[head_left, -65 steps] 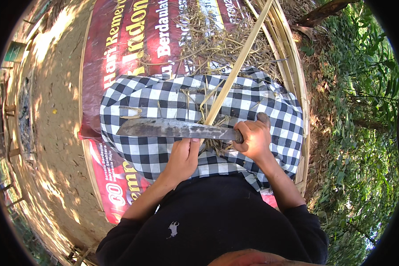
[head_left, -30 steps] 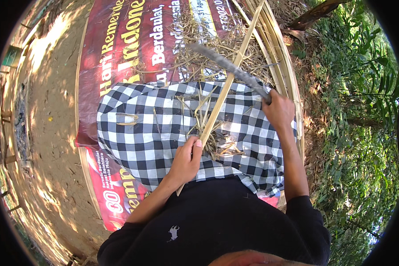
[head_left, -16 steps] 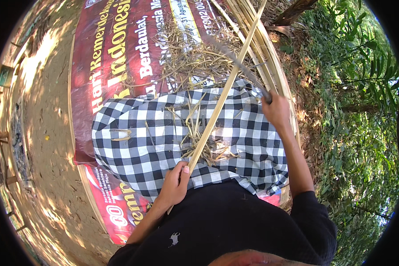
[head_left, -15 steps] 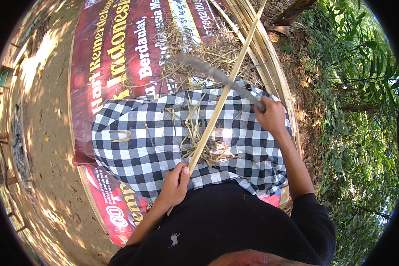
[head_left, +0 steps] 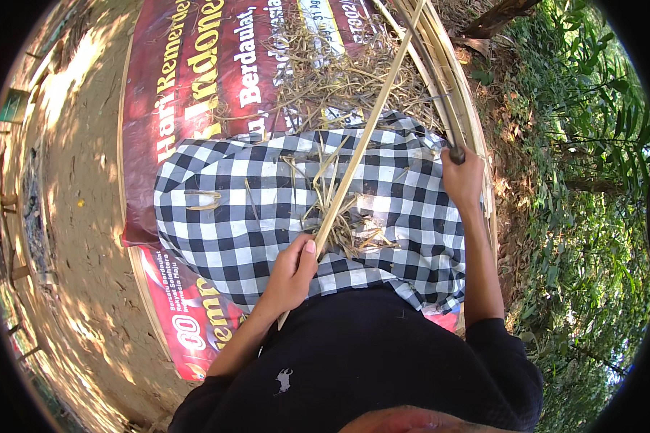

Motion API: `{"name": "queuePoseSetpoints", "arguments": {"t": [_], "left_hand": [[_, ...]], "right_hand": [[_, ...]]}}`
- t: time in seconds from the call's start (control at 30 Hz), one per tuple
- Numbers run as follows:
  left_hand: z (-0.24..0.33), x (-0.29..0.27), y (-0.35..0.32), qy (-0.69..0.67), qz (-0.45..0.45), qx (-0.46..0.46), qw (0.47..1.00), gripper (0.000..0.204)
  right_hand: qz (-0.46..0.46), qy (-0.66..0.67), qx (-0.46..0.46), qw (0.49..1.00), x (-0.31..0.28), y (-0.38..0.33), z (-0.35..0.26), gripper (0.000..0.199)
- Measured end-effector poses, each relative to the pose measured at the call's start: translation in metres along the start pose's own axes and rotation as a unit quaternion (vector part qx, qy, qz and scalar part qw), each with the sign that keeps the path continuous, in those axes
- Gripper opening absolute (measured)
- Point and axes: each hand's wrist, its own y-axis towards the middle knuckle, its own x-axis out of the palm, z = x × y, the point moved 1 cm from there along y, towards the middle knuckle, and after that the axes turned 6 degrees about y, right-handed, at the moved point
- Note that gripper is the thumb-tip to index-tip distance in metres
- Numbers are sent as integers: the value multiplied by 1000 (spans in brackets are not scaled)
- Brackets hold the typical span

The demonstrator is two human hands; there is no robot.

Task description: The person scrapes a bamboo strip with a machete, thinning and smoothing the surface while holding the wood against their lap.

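Left hand (head_left: 290,273) fingers are clenched on the near end of the bamboo strip (head_left: 361,144), whose long axis runs up and away across the checkered cloth (head_left: 224,209). Right hand (head_left: 461,177), farther out beside the strip, grips a knife handle (head_left: 456,154); blade hidden.

ground (head_left: 87,216): bare dirt | on it: red banner (head_left: 195,94) | shavings (head_left: 332,65) on banner

Strip across lap, hands at either side

Bamboo strip (head_left: 361,144) lying on checked cloth (head_left: 224,209), near end in left hand (head_left: 290,274); right hand (head_left: 461,177) at cloth's right edge, apparently on a handle; shavings (head_left: 325,79) behind, on banner (head_left: 188,86); bamboo bundle (head_left: 448,86) right.
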Motion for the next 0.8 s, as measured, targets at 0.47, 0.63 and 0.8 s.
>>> {"name": "queuePoseSetpoints", "arguments": {"t": [0.47, 0.63, 0.8], "left_hand": [[43, 13, 12, 235, 162, 170, 943, 23], [47, 7, 26, 239, 161, 119, 950, 25], [36, 11, 17, 234, 164, 144, 947, 24]], "right_hand": [[-99, -103, -321, 936, 17, -48, -12, 29], [-91, -169, -263, 946, 26, -60, -17, 22], [-96, -102, -352, 925, 36, -53, -6, 20]]}}
